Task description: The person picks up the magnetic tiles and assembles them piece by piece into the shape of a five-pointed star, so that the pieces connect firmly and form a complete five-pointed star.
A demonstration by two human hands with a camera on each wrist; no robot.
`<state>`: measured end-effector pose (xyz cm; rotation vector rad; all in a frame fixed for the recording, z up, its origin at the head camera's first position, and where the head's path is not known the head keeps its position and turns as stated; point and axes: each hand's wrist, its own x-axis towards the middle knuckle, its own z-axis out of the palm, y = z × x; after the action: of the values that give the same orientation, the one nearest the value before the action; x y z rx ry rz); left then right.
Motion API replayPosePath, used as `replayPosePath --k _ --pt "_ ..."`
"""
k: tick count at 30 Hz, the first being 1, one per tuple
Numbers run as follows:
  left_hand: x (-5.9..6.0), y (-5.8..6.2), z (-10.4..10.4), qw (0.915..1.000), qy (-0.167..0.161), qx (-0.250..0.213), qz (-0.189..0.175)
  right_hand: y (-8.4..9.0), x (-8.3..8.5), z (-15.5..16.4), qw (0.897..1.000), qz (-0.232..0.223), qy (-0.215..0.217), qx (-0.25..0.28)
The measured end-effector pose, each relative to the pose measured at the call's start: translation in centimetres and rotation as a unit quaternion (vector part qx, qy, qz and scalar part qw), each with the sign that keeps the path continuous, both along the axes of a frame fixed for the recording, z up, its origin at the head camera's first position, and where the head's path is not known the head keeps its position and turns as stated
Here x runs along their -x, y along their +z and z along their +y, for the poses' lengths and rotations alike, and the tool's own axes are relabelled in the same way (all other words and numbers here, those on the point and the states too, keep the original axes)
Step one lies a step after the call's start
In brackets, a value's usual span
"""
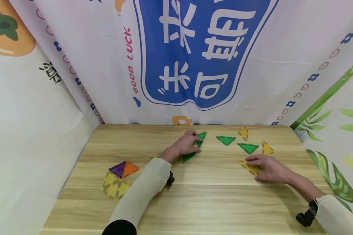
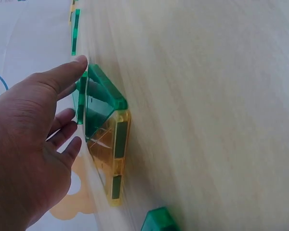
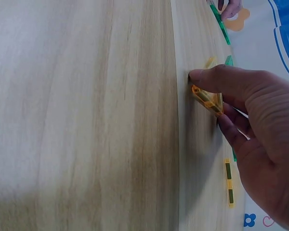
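My left hand [image 1: 186,144] is at the far middle of the table, thumb and fingers at a translucent green triangle tile [image 1: 202,138], which it grips by the edges. Close under that hand lies a second green triangle tile [image 1: 189,158], with an orange-yellow tile [image 2: 105,149] against it in the left wrist view. On the right, my right hand [image 1: 269,168] pinches a yellow triangle tile [image 1: 248,168] between thumb and fingers; the right wrist view shows this yellow tile [image 3: 207,100] tilted.
Two more green triangles [image 1: 226,140] [image 1: 248,148] lie between the hands near the back edge. Yellow triangles [image 1: 244,133] [image 1: 266,148] lie at the far right. At left, a purple tile [image 1: 117,169] and an orange tile [image 1: 130,168] adjoin yellow tiles [image 1: 113,186]. A printed cloth [image 1: 253,91] hangs behind.
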<state>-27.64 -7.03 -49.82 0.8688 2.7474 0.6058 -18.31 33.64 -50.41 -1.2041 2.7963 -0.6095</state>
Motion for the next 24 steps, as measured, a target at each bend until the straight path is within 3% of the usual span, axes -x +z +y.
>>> replayPosePath --k 10,24 --pt "0.1 -0.5 0.4 0.9994 0.027 -0.010 0.017 0.1 -0.6 0.2 1.000 0.021 0.020 0.007" --pt "-0.3 -0.6 0.7 0.9980 0.060 -0.003 0.019 -0.3 0.5 -2.3 0.998 -0.007 -0.063 0.019"
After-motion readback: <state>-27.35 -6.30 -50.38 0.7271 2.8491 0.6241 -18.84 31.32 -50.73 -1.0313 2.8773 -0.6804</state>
